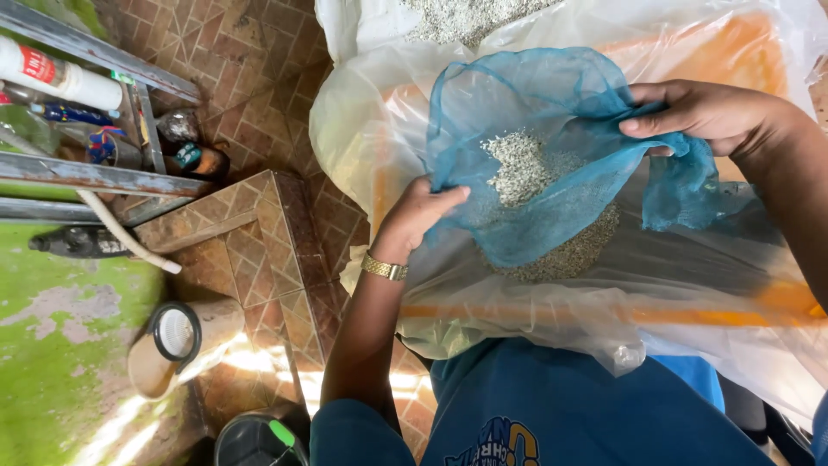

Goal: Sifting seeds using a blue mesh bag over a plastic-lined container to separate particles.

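My left hand (414, 216) and right hand (707, 112) each pinch a rim of the blue mesh bag (535, 112) above the plastic sack (604, 293) — limp, light fabric, sagging under loose grain (526, 164), so I grip the edges.

Most of the right half of the frame is taken up by a wide clear plastic sack (535, 302), with a blue mesh bag (535, 129) holding pale granules (526, 168) spread over its mouth. The left hand (414, 216) grips the mesh at centre, the right hand (707, 112) at upper right, so the way in lies between them, from above. Bare tiled floor (259, 95) gives free passage at upper centre-left. Metal rack bars (95, 173) with bottles (60, 78) block the upper left. At lower left a paper tube (177, 341) and dark bucket (254, 440) crowd the floor.
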